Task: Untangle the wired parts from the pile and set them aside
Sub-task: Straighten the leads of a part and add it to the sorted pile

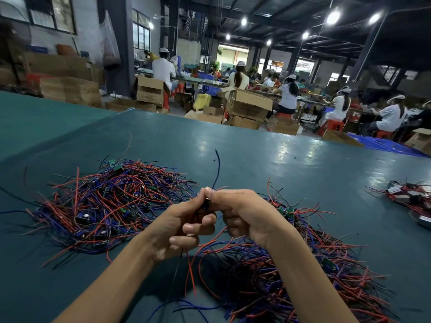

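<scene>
— While both hands are up in the middle like that, what have they got hold of?

— One small wired part [206, 205], lifted clear of the table. The left hand [184, 229] has its fingers curled round the dark body from below. The right hand [242, 213] pinches it from above, thumb and forefinger closed on the same spot. A blue lead [218, 169] springs up towards twelve o'clock, and a red lead [190, 269] hangs down towards six.

— Heavy?

— Hardly any weight, I'd say. The leads look springy rather than limp, so they'll hook on their neighbours. The body is the stiff bit, and I'd guess the joints dislike tugging. Hold the body, not the wire, and draw each lead out along its length.

— And the rest?

— A big tangle [105, 206] lies on the green table [279, 159] at nine o'clock from the hands, and another heap [303, 264] at four o'clock, under the right forearm. Which one is sorted I can't tell. A smaller bunch with silvery pieces [410, 197] sits well apart at three o'clock.
</scene>
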